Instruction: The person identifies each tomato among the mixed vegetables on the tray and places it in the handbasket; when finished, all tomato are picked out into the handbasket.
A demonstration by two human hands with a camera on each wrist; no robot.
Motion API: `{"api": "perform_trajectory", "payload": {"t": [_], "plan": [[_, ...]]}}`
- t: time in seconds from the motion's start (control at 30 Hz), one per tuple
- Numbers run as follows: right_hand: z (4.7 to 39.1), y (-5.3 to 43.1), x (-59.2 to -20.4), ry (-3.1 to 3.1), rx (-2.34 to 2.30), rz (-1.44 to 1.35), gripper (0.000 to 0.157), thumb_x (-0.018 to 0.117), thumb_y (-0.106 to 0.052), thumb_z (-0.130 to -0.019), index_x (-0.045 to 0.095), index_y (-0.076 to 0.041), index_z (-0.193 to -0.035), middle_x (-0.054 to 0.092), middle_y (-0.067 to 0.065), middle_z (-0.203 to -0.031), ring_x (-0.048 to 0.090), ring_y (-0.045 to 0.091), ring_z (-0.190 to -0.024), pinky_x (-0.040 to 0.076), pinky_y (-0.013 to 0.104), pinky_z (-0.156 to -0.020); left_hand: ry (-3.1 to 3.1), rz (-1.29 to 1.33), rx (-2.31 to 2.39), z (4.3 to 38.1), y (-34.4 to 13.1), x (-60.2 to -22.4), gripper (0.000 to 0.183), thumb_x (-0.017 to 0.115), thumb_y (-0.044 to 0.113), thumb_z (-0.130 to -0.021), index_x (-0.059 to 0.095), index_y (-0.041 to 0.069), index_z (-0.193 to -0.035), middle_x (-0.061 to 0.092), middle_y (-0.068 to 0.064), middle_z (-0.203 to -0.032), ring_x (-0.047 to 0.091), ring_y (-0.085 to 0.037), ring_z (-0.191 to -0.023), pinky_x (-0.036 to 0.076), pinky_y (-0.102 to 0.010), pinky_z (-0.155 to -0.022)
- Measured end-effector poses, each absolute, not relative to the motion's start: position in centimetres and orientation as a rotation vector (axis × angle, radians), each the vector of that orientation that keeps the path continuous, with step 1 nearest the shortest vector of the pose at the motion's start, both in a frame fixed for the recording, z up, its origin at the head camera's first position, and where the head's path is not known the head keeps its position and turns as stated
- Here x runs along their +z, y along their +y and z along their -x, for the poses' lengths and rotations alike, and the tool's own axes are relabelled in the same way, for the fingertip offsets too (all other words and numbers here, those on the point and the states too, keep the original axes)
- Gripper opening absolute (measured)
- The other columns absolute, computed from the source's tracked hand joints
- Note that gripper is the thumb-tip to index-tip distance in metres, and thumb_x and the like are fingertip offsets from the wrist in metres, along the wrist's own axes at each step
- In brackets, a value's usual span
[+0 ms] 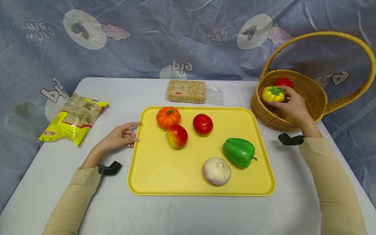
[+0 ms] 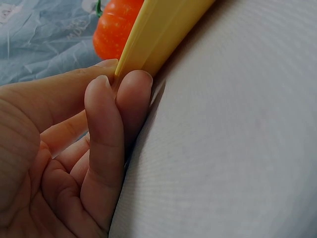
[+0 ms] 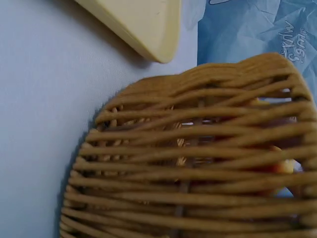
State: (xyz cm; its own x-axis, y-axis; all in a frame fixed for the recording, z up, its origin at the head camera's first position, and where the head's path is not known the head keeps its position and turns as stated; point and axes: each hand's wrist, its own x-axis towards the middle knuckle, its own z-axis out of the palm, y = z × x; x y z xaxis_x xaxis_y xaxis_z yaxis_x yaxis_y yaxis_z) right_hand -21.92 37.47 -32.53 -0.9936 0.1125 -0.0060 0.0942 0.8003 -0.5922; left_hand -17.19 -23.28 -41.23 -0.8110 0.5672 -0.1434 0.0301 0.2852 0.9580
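In the head view my right hand [image 1: 293, 102] pinches a yellow, ribbed toy vegetable [image 1: 271, 94] with a green leafy top, at the left side of the wicker basket [image 1: 264, 116]. Behind it a red round item [image 1: 283, 82] lies in the basket. The right wrist view shows mostly basket weave [image 3: 188, 168], which hides the fingers. My left hand [image 1: 118, 137] grips the left rim of the yellow tray [image 1: 164, 192], fingertips against the edge. On the tray lie an orange pumpkin [image 1: 168, 117], a red-yellow mango [image 1: 177, 136], a tomato [image 1: 203, 124], a green bell pepper [image 1: 239, 152] and a whitish bulb [image 1: 216, 171].
A bag of corn kernels [image 1: 187, 91] lies behind the tray. A yellow-and-clear packet [image 1: 74, 119] is at the far left. The basket's tall handle [image 1: 332, 33] arches over the right side. Grey-blue printed cloth [image 1: 141, 42] hangs behind the white table.
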Motion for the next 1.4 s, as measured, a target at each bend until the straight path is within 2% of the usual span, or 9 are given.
{"api": "perform_trajectory", "payload": {"t": [0.23,0.37,0.73,1.0,1.17,1.4], "plan": [[21.0,40.0,-32.6,-2.977,0.889,0.253,0.081,0.062,-0.046,-0.086,0.025,-0.012,-0.148,0.033,0.032,-0.141,0.029,0.05,-0.123,0.028,0.063,-0.102,2.09,-0.537,1.55,17.4,-23.2,-41.3,0.065,0.061,0.003,-0.089,0.027,-0.003,-0.144,0.064,0.005,-0.076,0.061,-0.006,-0.061,0.052,-0.022,-0.057],[20.9,41.6,-32.9,-2.984,0.902,0.315,0.082,0.06,-0.045,-0.087,0.02,-0.009,-0.149,0.028,0.032,-0.144,0.027,0.05,-0.124,0.026,0.064,-0.103,2.087,-0.541,1.553,17.3,-23.3,-41.4,0.065,0.06,0.002,-0.089,0.026,-0.004,-0.144,0.064,0.005,-0.076,0.061,-0.006,-0.061,0.052,-0.022,-0.057],[23.0,42.7,-33.6,-3.071,0.779,0.25,0.079,0.058,-0.04,-0.09,0.019,-0.007,-0.149,0.028,0.037,-0.141,0.022,0.057,-0.122,0.019,0.068,-0.103,2.102,-0.523,1.539,17.1,-23.4,-41.5,0.065,0.061,0.005,-0.089,0.027,-0.003,-0.144,0.064,0.005,-0.076,0.062,-0.007,-0.061,0.052,-0.023,-0.057],[24.2,42.4,-34.0,-3.086,0.769,0.146,0.077,0.058,-0.036,-0.091,0.018,-0.007,-0.15,0.027,0.039,-0.141,0.025,0.055,-0.122,0.02,0.067,-0.104,2.107,-0.52,1.539,17.2,-23.4,-41.3,0.066,0.062,0.004,-0.088,0.028,-0.002,-0.144,0.064,0.005,-0.076,0.062,-0.007,-0.061,0.052,-0.023,-0.057],[24.8,42.0,-34.0,-3.078,0.72,0.087,0.075,0.058,-0.035,-0.091,0.02,-0.005,-0.149,0.028,0.041,-0.137,0.022,0.057,-0.122,0.017,0.068,-0.104,2.102,-0.527,1.551,17.2,-23.3,-41.3,0.065,0.062,0.003,-0.088,0.028,-0.003,-0.144,0.064,0.005,-0.076,0.062,-0.007,-0.061,0.052,-0.023,-0.057],[25.1,41.8,-34.2,-3.078,0.824,0.168,0.074,0.053,-0.032,-0.094,0.015,-0.001,-0.149,0.027,0.039,-0.141,0.026,0.055,-0.124,0.02,0.066,-0.106,2.098,-0.517,1.549,17.2,-23.3,-41.3,0.066,0.061,0.003,-0.088,0.027,-0.003,-0.144,0.064,0.005,-0.076,0.061,-0.008,-0.06,0.052,-0.023,-0.057]]}}
